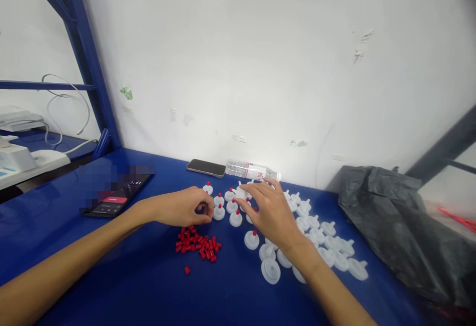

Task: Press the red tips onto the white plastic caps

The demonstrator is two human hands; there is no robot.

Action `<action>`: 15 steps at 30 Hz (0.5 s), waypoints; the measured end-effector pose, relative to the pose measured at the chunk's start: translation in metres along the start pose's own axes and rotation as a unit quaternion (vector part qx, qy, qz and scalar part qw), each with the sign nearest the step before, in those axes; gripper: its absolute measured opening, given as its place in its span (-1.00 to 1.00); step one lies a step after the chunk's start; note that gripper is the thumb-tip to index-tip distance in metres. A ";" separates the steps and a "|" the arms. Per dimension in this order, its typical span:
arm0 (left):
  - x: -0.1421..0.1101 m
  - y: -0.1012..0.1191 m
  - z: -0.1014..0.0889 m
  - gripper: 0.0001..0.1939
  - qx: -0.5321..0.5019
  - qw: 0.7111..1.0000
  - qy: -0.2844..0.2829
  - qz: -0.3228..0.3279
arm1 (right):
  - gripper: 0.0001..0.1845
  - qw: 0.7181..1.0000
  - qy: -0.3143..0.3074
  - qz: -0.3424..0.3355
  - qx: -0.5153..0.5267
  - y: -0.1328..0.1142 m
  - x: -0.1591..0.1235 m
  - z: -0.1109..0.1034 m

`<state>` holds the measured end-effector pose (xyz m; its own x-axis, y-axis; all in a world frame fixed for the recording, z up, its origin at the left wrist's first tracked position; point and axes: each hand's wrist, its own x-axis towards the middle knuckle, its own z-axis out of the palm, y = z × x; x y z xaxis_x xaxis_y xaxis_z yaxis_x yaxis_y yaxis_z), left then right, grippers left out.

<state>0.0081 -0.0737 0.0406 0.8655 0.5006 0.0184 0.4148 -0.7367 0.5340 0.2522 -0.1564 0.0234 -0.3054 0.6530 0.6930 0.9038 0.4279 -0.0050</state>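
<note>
My left hand (193, 207) hovers beside the pile of small red caps (193, 242), its thumb and fingers curled into a pinch. Anything between those fingertips is hidden. To the right, my right hand (270, 209) has thumb and forefinger around a white disc-shaped plastic piece with a narrow spout (241, 192), tilted on its side. Between the hands, several white pieces stand upright with red caps on their spouts, such as the capped piece (235, 218) and another capped piece (252, 240). Under and beyond my right forearm lie many uncapped white pieces (327, 255).
A dark phone (206, 167) and a clear plastic bottle (253, 170) lie along the wall. Another device with a lit screen (119, 194) rests on the blue table (148, 286) at left. A black plastic bag (386, 217) is at right. One red cap (187, 270) lies apart.
</note>
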 end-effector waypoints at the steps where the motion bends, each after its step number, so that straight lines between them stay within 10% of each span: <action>1: 0.002 0.001 0.001 -0.90 -0.006 0.999 0.032 0.000 | -0.76 1.000 -0.004 0.000 0.003 0.000 0.000 0.000; 7: 0.013 0.005 0.014 -0.82 -0.045 0.976 0.214 -0.018 | -0.73 1.000 -0.028 -0.010 0.005 -0.001 -0.001 0.001; 15: 0.014 0.006 0.027 -0.81 -0.045 0.968 0.245 0.026 | -0.74 0.999 -0.019 -0.047 -0.008 -0.002 -0.003 0.005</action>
<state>0.0305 -0.0830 0.0214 0.6379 0.6364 0.4337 0.3294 -0.7345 0.5933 0.2500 -0.1559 0.0176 -0.3994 0.6342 0.6621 0.8755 0.4782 0.0700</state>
